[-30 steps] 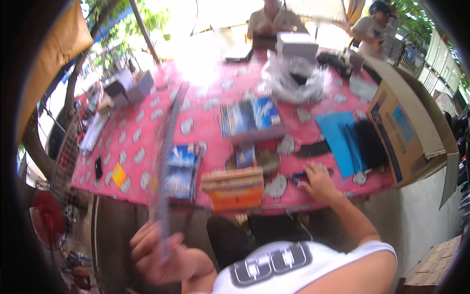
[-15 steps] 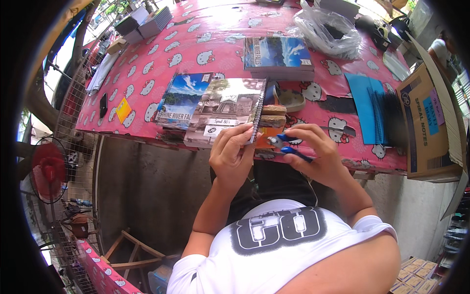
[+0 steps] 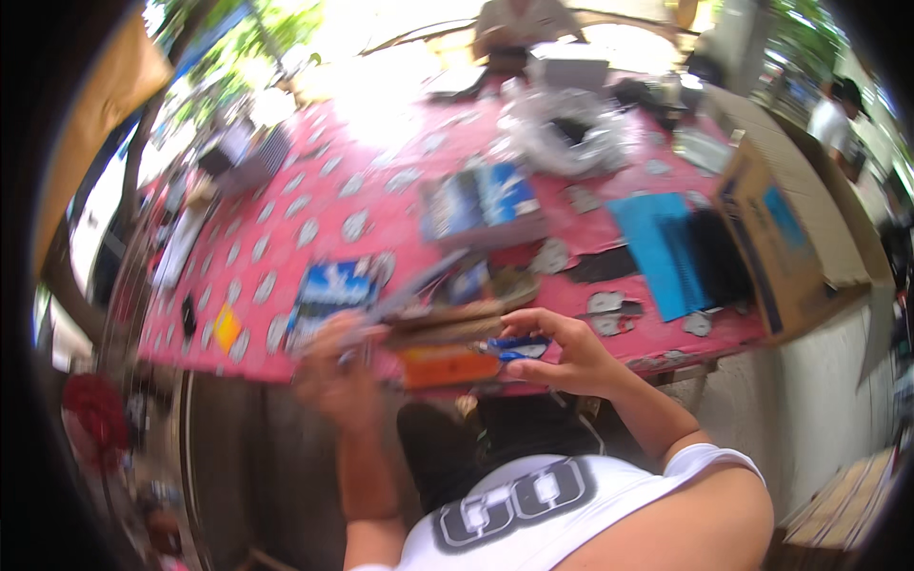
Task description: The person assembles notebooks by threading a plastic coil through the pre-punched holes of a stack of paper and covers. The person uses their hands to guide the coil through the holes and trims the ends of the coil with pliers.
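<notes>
My left hand (image 3: 338, 366) is smeared by motion at the table's near edge. It appears to grip a spiral notebook (image 3: 416, 287), which is tilted up and seen almost edge-on, its cover blurred. In my right hand (image 3: 568, 354) is a pair of blue-handled pliers (image 3: 519, 348), its jaws pointing left. Between the hands lie a brown wooden block (image 3: 446, 330) and, just below it, an orange piece (image 3: 447, 365). Left of these, a notebook with a blue landscape cover (image 3: 333, 288) lies flat, partly behind my left hand.
A thick notebook stack (image 3: 484, 205) stands farther back on the pink table (image 3: 314, 176). At right are blue covers (image 3: 647, 252), black spiral coils (image 3: 709, 255) and a cardboard box (image 3: 790, 224). A plastic bag (image 3: 562, 133) lies behind. One person (image 3: 528, 24) is across the table, another (image 3: 833, 119) far right.
The notebook, flat before, is now raised and tilted, with my left hand shifted left. My right hand and the pliers are lower in the picture and farther left. The whole view has shifted.
</notes>
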### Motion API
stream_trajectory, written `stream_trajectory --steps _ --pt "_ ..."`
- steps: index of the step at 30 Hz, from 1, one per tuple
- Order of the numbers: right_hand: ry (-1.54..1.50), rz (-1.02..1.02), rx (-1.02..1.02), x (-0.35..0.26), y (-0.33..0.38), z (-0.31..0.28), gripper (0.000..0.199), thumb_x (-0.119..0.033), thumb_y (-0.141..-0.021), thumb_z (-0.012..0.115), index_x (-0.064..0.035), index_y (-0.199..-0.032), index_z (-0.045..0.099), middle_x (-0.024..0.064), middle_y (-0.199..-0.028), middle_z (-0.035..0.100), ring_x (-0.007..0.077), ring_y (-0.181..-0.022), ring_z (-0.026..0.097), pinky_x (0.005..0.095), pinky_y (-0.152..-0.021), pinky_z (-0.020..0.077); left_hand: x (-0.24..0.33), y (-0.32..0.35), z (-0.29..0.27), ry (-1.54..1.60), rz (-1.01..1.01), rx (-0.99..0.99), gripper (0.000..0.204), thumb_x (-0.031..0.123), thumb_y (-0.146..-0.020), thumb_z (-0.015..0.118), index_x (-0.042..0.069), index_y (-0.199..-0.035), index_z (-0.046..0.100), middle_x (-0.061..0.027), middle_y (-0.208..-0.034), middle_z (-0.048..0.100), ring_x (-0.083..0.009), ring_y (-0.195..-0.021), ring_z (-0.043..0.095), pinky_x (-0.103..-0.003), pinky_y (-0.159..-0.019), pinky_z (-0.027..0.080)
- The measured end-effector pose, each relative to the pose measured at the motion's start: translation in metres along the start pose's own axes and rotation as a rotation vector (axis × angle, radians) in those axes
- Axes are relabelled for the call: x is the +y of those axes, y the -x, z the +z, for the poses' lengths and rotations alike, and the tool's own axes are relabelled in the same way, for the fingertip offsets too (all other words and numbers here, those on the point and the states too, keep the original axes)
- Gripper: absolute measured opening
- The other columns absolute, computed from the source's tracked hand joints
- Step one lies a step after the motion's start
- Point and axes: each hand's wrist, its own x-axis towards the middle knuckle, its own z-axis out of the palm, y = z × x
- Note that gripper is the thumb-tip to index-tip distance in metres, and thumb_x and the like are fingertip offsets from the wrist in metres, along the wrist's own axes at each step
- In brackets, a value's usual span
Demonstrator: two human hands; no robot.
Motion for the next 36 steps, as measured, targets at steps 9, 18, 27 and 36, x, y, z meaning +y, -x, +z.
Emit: stream_trajectory --steps 9,18,27,36 --pt "1.028 -0.018 0.198 0.117 0.039 -0.069 0.049 -0.037 -0.076 0.072 -0.0042 -0.11 0.06 0.0166 -0.114 0.058 0.0338 -0.109 0.055 0.044 -0.093 0.0416 -0.116 -0.146 -0.129 -0.476 0.147 0.2 0.02 0.012 -0.094 0.051 -0.004 -0.091 0.061 -0.0154 -0.091 0.061 -0.022 -0.089 0.056 -0.033 -0.075 0.045" --pt "0.571 -0.147 0.467 0.122 -0.109 -0.109 0.052 -0.04 -0.078 0.071 -0.0008 -0.111 0.06 0.0228 -0.125 0.052 0.0382 -0.117 0.05 0.045 -0.099 0.0385 -0.204 -0.064 0.006 -0.702 -0.174 -0.875 0.061 0.052 -0.092 0.045 0.003 -0.13 0.047 -0.0209 -0.143 0.035 -0.0354 -0.136 0.029 -0.05 -0.11 0.019" --pt "0.48 0.366 0.404 0.167 -0.205 -0.101 0.058 -0.043 -0.074 0.074 0.0069 -0.1 0.061 0.0276 -0.102 0.062 0.0402 -0.099 0.06 0.0425 -0.086 0.0477 -0.181 -0.005 0.0 -0.359 -0.604 -0.822 0.082 0.067 -0.087 0.042 0.014 -0.147 0.029 -0.0145 -0.155 0.018 -0.0316 -0.144 0.011 -0.058 -0.11 0.001" --pt "0.51 0.376 0.599 0.134 -0.194 -0.099 0.028 -0.007 -0.079 0.065 -0.001 -0.098 0.046 0.0215 -0.094 0.064 0.0399 -0.092 0.062 0.0438 -0.077 0.0492 -0.103 -0.021 0.003 0.533 -0.679 -0.252 0.049 0.009 -0.091 0.058 0.002 -0.137 0.04 -0.0126 -0.144 0.038 -0.0272 -0.129 0.042 -0.039 -0.105 0.033"
